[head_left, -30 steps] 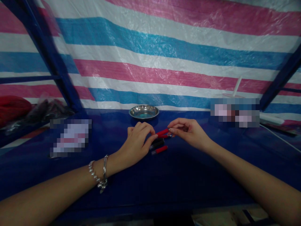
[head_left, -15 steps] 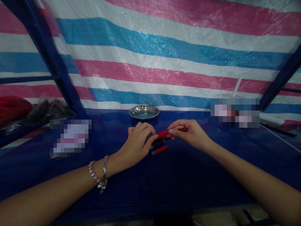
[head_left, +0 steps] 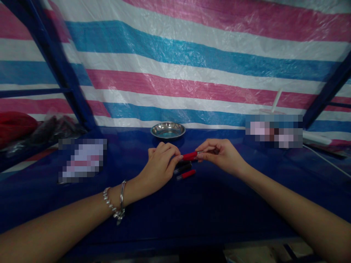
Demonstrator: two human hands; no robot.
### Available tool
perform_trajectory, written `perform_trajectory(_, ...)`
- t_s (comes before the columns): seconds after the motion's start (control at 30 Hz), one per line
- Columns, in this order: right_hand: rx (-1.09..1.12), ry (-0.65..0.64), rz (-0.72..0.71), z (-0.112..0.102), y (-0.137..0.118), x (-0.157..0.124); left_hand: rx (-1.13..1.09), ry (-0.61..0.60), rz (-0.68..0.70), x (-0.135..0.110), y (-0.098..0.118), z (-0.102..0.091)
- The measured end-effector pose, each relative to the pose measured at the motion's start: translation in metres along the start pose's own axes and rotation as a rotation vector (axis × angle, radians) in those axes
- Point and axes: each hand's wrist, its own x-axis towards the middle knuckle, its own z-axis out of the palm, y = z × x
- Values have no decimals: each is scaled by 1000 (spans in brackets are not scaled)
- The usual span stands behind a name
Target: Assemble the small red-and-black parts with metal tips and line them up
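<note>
My left hand (head_left: 164, 164) pinches the left end of a slim red stick-shaped piece (head_left: 189, 156) between thumb and fingertips. At its other end, where something metallic shows, my right hand (head_left: 215, 153) is closed with thumb and fingers together. The piece lies almost level just above the table; its exact kind cannot be made out. Close below it on the table are a black stick-shaped piece (head_left: 184, 168) and a shorter red piece (head_left: 188, 174) with a greyish left end. A shiny oval metal dish (head_left: 168, 130) stands behind my hands.
The blue table (head_left: 192, 215) runs back to a striped plastic sheet (head_left: 192, 73). A blurred-out flat item (head_left: 85, 160) lies at left, near bags (head_left: 57, 128). More blurred-out things (head_left: 274, 131) and a white cable (head_left: 326, 160) are at right. Blue frame posts (head_left: 52, 62) stand at the sides.
The red piece has turned slightly and sits more level between my fingers. My left hand has shifted a little to the left. Other things stay where they were.
</note>
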Motion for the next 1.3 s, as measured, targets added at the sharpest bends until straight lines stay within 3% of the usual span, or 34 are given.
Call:
perform_trajectory(0.27,19,20,-15,0,0,0,-51,-9,-9,0,-2,0)
perform_trajectory(0.6,-176,-82,-9,-3,1,0,16,40,20,0,-1,1)
perform_trajectory(0.9,-36,-31,-24,0,-1,0,9,54,6,1,-2,1)
perform_trajectory(1.3,-216,-40,-51,-4,0,0,10,52,-1,0,-1,0)
